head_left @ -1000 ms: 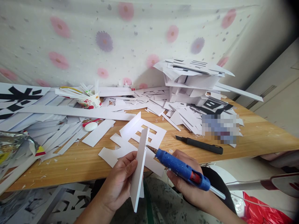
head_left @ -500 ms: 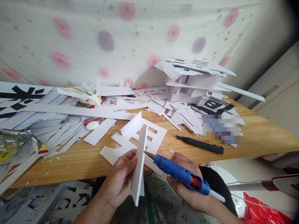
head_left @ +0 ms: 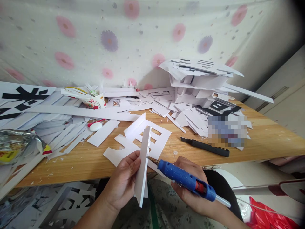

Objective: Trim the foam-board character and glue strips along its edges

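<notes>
My left hand pinches a white foam board strip, which stands on edge just in front of the table. My right hand is wrapped round a blue glue gun, a clear glue stick poking out of its back end. The gun's metal nozzle touches or nearly touches the strip's long edge, where a shiny line of glue shows higher up. Behind the strip lies a white cut-out character with rectangular openings, partly hidden by the strip and my left hand.
A black utility knife lies on the wooden table, blade out. White offcuts cover the back and left. A paper cup holds scraps. Stacked white pieces rise at the back right. A red plastic bag is below right.
The nozzle has slid slightly down along the edge of the strip. The whole view has shifted a little; both hands keep their hold.
</notes>
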A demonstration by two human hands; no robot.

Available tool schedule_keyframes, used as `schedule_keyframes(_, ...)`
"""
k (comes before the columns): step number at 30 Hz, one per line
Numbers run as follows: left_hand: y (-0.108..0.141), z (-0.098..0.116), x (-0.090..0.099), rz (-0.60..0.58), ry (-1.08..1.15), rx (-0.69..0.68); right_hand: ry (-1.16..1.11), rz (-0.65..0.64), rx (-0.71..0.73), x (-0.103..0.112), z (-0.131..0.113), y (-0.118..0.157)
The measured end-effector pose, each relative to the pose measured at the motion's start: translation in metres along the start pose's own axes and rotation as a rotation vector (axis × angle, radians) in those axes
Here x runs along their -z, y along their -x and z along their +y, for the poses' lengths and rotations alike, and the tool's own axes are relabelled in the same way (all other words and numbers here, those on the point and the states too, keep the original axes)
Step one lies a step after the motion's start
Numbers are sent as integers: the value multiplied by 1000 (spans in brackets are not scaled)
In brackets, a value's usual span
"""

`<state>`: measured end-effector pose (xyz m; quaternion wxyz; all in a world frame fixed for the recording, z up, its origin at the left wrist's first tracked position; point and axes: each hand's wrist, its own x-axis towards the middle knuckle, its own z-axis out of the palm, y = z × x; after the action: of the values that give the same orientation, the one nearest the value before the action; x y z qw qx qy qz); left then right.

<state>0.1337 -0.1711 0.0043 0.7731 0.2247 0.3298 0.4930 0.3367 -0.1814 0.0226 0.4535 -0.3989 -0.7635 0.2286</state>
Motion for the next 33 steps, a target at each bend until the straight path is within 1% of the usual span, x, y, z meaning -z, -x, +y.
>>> schedule_keyframes(5, 0, -2, 2, -54, -15, 6, 28, -8, 30, 2, 0, -4)
schedule_keyframes(11, 0, -1, 1, -98, -12, 18, 39, -21, 18, 6, -1, -6)
schedule_keyframes(17, -1, 1, 1, -65, -7, 1, 34, -22, 62, 3, 1, -4)
schedule_keyframes(21, -2, 2, -1, -58, 5, -7, 17, -23, 53, 1, 0, -4)
schedule_keyframes(25, -3, 3, -2, -31, 10, -17, 3, -51, 45, 0, 1, -3)
schedule_keyframes(29, -3, 4, 0, -7, 32, -23, 6, -33, 78, -4, 6, 1)
schedule_keyframes(33, -3, 4, 2, 6, 42, -33, -6, -33, 66, -6, 6, 3)
